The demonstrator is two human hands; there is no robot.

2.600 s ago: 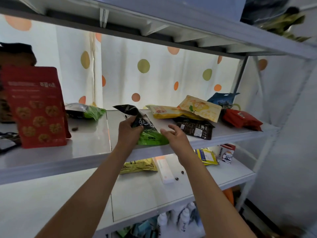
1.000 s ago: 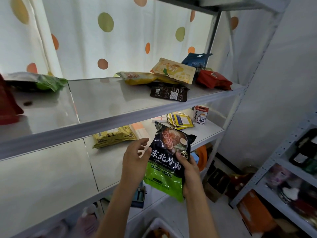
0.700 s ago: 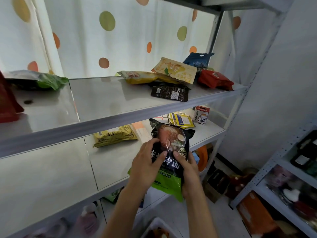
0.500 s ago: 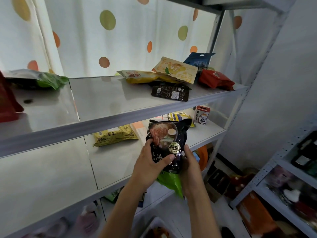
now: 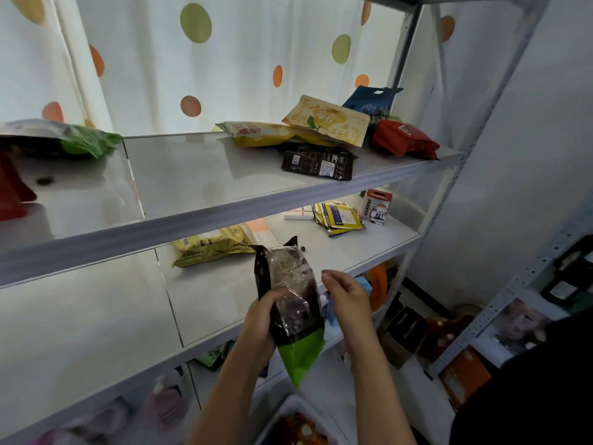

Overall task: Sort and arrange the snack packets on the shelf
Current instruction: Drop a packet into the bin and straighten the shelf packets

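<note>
My left hand [image 5: 261,319] grips a black-and-green noodle packet [image 5: 293,303] upright in front of the middle shelf [image 5: 96,303], its clear back side facing me. My right hand [image 5: 345,298] hovers just right of the packet with fingers loosely curled, apart from it. On the upper shelf [image 5: 192,175] lie a yellow packet [image 5: 260,133], a beige pear packet [image 5: 330,123], a dark brown packet [image 5: 317,161], a blue packet [image 5: 370,102] and a red packet [image 5: 402,142]. Another green-ended packet [image 5: 80,141] lies at the upper shelf's left.
The middle shelf carries a gold packet [image 5: 211,245], yellow-blue sachets [image 5: 337,217] and a small white box [image 5: 377,206]. A red bag [image 5: 12,191] stands at the far left. A second rack [image 5: 519,303] with goods stands on the right. A spotted curtain [image 5: 192,59] hangs behind.
The packet came off the upper shelf and down to the middle shelf's level. It was turned round from its printed front to its clear back, and my right hand let go of it.
</note>
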